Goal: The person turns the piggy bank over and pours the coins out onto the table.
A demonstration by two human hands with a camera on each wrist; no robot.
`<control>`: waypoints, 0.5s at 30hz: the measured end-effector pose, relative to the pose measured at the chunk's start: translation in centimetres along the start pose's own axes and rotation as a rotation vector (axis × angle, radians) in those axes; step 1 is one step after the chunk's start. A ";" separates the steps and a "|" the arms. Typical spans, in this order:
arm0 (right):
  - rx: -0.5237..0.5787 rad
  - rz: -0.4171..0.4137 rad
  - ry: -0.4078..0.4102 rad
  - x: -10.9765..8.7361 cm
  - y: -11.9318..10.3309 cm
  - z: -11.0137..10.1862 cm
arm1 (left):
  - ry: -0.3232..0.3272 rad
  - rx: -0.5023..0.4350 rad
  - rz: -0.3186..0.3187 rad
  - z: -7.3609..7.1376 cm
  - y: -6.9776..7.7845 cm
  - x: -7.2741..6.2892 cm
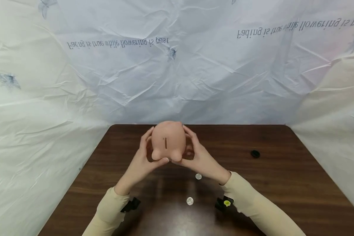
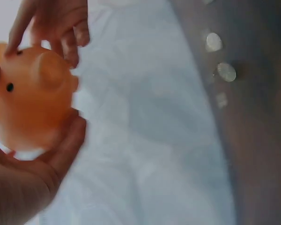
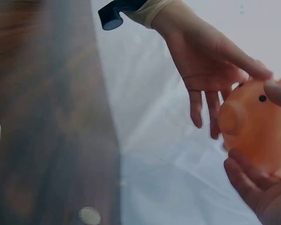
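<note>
A pink-orange piggy bank [image 1: 171, 136] is held up above the dark table between both hands, its coin slot facing the head camera. My left hand [image 1: 140, 160] grips its left side, thumb at the lower edge. On the opposite side my right hand [image 1: 205, 160] holds it the same way, its thumb close to the left one. The wrist views show the snout and black eyes of the piggy bank [image 2: 35, 103] [image 3: 257, 124]. Below the hands, a silver coin [image 1: 198, 176] lies by the right forearm, and another coin [image 1: 190, 201] lies nearer me.
A small black round piece [image 1: 255, 153] lies on the right part of the wooden table [image 1: 283, 183]. White printed cloth [image 1: 180, 82] hangs behind the table and along both sides. Black wrist cameras [image 1: 131, 205] hang beneath the sleeves.
</note>
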State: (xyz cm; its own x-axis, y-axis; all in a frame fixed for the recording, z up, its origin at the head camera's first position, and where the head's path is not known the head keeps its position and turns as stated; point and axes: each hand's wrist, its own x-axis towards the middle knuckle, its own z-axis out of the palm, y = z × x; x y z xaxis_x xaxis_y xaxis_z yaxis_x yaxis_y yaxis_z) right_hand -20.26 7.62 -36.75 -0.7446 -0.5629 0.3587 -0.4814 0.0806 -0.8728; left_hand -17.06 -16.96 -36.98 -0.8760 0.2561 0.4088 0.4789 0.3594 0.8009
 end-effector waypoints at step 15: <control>0.061 0.212 -0.037 -0.1 2.5 -0.2 | -0.115 0.017 -0.160 1.0 -2.0 0.8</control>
State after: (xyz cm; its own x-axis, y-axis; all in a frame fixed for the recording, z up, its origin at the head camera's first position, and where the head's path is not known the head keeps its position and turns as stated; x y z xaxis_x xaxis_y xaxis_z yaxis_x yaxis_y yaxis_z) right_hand -21.47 8.01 -38.95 -0.8083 -0.5682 0.1539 -0.2861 0.1507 -0.9463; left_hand -18.68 -16.62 -38.72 -0.9288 0.2953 0.2238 0.3362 0.4182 0.8439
